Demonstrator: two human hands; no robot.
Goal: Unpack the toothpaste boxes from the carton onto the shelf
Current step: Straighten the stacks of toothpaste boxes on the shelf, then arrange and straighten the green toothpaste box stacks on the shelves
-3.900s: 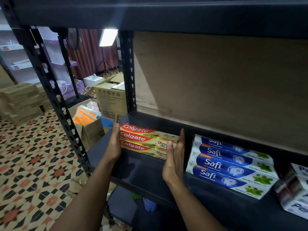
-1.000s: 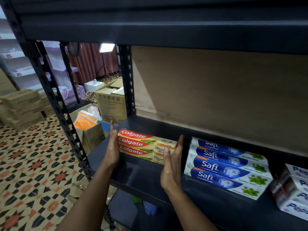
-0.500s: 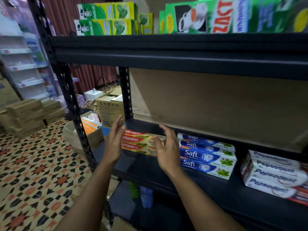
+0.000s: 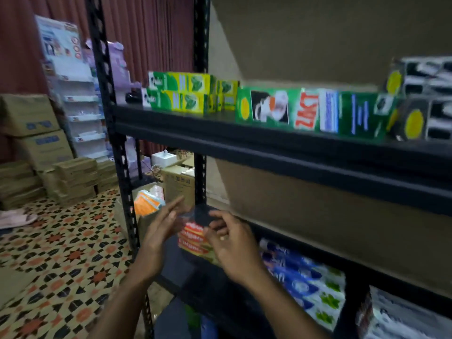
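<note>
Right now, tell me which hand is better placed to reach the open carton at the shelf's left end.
Left, likely. The left hand hangs open nearest the carton; the right hand sits farther right, before the red toothpaste boxes on the shelf.

Light: dim indoors; patterned floor (image 4: 61, 253) at lower left brightest.
Shadow: lower shelf board (image 4: 193, 277) nearly black at bottom centre.
Blur: motion smear everywhere; left hand (image 4: 156, 238), right hand (image 4: 234, 245) and boxes (image 4: 415, 99) at right edge soft.
Distortion: shelf post (image 4: 100, 69) bows at left.
</note>
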